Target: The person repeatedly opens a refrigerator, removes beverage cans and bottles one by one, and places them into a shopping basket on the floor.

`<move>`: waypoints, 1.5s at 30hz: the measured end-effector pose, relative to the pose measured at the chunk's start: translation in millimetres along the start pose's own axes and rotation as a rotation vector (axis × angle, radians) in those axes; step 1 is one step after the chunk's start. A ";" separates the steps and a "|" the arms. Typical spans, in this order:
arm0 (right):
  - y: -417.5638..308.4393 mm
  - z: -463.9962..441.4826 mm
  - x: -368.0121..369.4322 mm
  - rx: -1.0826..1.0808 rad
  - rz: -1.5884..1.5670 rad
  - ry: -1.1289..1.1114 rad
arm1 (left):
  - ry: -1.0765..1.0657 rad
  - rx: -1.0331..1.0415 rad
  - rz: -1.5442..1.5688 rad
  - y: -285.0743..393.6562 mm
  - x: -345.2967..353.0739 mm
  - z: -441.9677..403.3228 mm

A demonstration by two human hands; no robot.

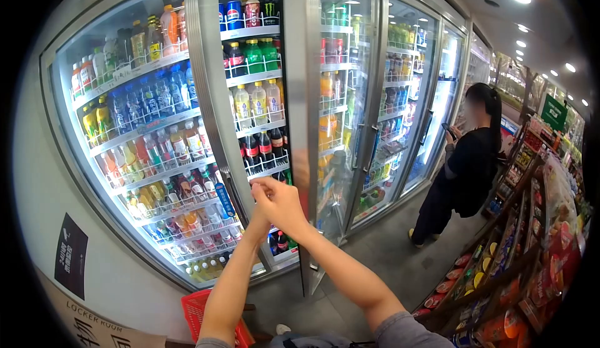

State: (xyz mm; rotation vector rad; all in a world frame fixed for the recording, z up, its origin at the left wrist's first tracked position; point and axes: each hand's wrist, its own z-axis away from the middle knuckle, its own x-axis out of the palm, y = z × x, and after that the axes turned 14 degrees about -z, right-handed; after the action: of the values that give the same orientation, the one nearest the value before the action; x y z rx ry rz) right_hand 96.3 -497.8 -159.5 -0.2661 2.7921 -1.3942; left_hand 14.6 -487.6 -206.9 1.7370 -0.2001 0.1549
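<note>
My right hand (281, 203) is closed, its fingers bent and pressed against my left hand (257, 213). Most of the left hand's fingers are hidden behind the right. Whatever lies between them, if anything, does not show. Both hands are held in front of an opened fridge section, near a shelf of dark cola bottles (265, 146). Just right of them stands the swung-out glass door (304, 160), seen nearly edge-on. A red plastic basket (195, 307) shows low down beside my left forearm; how it is supported cannot be seen.
To the left is a closed fridge door with a handle (229, 195) and several rows of bottles behind it. More glass-doored fridges (400, 98) line the right. A person (469, 160) stands in the aisle holding a phone (446, 127). Snack shelves (500, 260) run along the right side.
</note>
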 end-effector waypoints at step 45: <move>146.9 -344.2 -201.3 0.115 -0.219 0.436 | -0.351 0.206 -0.099 41.9 47.7 -401.0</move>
State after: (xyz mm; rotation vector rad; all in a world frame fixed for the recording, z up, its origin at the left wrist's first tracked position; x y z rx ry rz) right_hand 244.1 -107.0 -82.0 -0.3068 3.0784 -1.8578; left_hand 55.5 -102.1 -86.5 1.9673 -0.3642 -0.2108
